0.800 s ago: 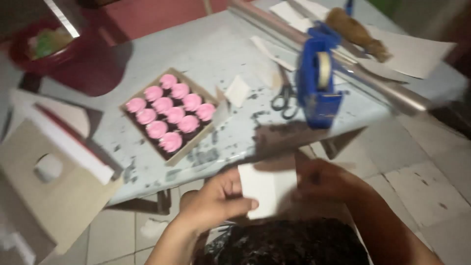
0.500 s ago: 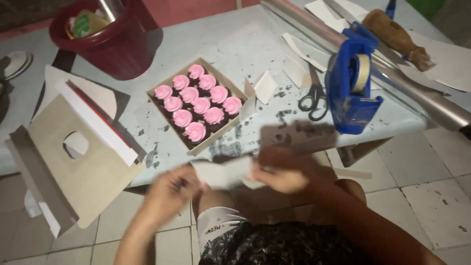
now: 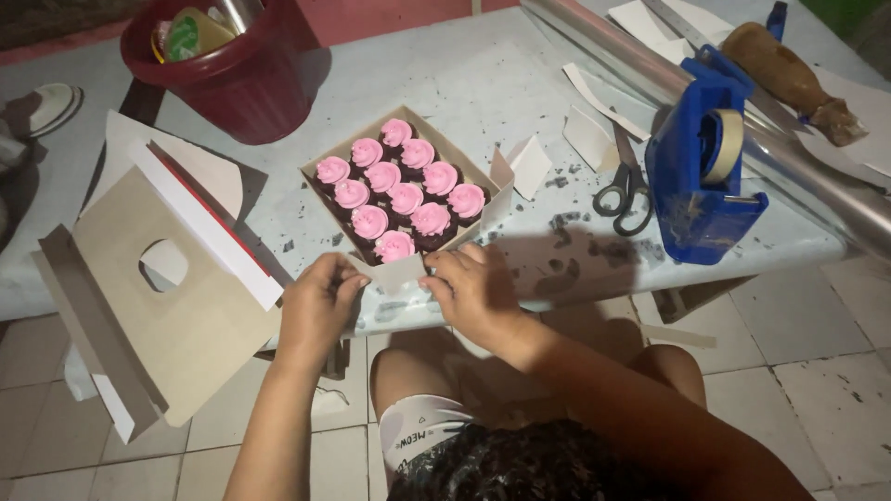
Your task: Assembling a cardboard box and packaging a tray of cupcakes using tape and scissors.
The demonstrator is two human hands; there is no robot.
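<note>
A brown cardboard box (image 3: 327,163) of several pink-frosted cupcakes (image 3: 406,198) sits on the grey table (image 3: 445,83). My left hand (image 3: 316,306) and my right hand (image 3: 473,289) both pinch a small cardboard flap (image 3: 397,275) at the box's near corner, right at the table's front edge. The left fingers hold the flap's left end, the right fingers its right end. A loose flap (image 3: 529,165) sticks out at the box's right side.
A flat cardboard lid with a round window (image 3: 167,306) leans at the left. A dark red bucket (image 3: 232,74) stands at the back. Black scissors (image 3: 624,190), a blue tape dispenser (image 3: 696,176), a clear film roll (image 3: 798,176) and paper scraps lie to the right.
My hands have come up from below the table's edge with the cardboard piece and now hold it against the box's near corner. The view has shifted left and down.
</note>
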